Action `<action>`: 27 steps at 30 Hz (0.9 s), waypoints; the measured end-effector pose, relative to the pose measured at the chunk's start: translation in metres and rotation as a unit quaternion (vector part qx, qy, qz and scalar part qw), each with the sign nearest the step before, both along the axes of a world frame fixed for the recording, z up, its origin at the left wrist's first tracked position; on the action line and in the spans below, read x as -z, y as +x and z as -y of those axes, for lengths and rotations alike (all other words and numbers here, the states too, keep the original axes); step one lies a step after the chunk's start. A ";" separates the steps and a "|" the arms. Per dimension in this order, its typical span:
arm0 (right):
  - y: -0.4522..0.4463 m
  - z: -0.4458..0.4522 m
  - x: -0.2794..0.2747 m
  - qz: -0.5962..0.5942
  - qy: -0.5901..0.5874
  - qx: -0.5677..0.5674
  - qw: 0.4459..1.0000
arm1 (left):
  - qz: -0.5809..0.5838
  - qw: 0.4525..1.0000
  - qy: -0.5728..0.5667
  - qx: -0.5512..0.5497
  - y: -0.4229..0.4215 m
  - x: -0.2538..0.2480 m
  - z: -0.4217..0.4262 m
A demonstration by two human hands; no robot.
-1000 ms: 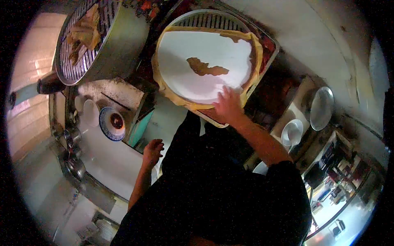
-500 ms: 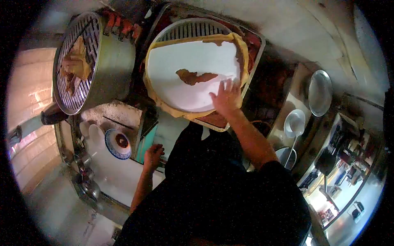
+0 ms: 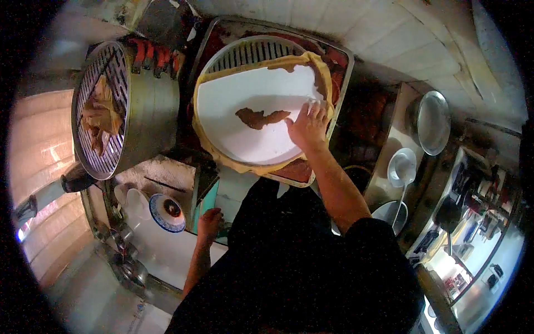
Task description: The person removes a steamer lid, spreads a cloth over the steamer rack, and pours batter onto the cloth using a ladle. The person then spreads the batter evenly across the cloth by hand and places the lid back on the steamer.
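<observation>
My right hand (image 3: 310, 125) lies with fingers spread on the right part of a smooth white layer (image 3: 228, 103), whose kind I cannot make out. A ragged brown patch (image 3: 260, 118) shows in the middle of the white, left of my fingers. Yellowish cloth (image 3: 245, 167) borders the layer, inside a round slatted steamer tray (image 3: 256, 47) whose far slats are uncovered. Low on the left, my left hand (image 3: 209, 224) is loosely curled closed beside a green board (image 3: 207, 203). Nothing shows in its fingers.
A large metal pot (image 3: 153, 106) at left carries a slatted rack (image 3: 92, 133) with crumpled brown cloth (image 3: 103, 114). Below stands a blue-rimmed bowl (image 3: 167, 212) with dark contents. To the right are a white bowl with a ladle (image 3: 401, 167) and a metal basin (image 3: 434, 122).
My right hand stays on the white layer, its fingers shifted slightly. The whole view has tilted, so the tray and pot sit lower. My left hand stays curled.
</observation>
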State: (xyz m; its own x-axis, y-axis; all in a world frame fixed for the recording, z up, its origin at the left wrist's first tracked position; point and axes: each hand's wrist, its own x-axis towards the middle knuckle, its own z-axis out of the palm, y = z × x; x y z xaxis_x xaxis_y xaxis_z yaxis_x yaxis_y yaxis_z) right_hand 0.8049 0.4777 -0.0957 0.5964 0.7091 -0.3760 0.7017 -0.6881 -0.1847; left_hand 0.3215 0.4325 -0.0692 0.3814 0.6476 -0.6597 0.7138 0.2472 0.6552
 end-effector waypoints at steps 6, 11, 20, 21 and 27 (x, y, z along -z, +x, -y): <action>-0.035 0.022 0.016 -0.058 -0.046 -0.008 0.997 | -0.065 0.996 -0.055 -0.027 0.022 -0.014 -0.017; 0.025 -0.032 0.035 0.044 0.043 0.020 0.998 | -0.082 0.995 0.004 0.053 -0.005 0.007 -0.011; -0.090 0.053 0.000 -0.034 0.040 -0.169 0.984 | -0.105 0.986 -0.104 -0.081 0.026 -0.028 -0.018; -0.105 0.062 -0.004 -0.076 0.027 -0.197 0.977 | -0.099 0.981 -0.115 -0.120 0.025 -0.028 -0.018; -0.105 0.029 0.014 -0.080 0.083 -0.271 0.956 | -0.075 0.996 -0.032 -0.034 0.006 -0.019 -0.006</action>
State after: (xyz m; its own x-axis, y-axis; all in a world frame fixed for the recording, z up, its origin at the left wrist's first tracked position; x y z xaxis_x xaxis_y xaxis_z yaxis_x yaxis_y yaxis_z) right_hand 0.7003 0.4489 -0.1098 0.0697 0.9551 -0.2880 0.9001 -0.1847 -0.3946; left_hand 0.3276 0.4389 -0.0502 0.2327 0.6239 -0.7461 0.7828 0.3351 0.5244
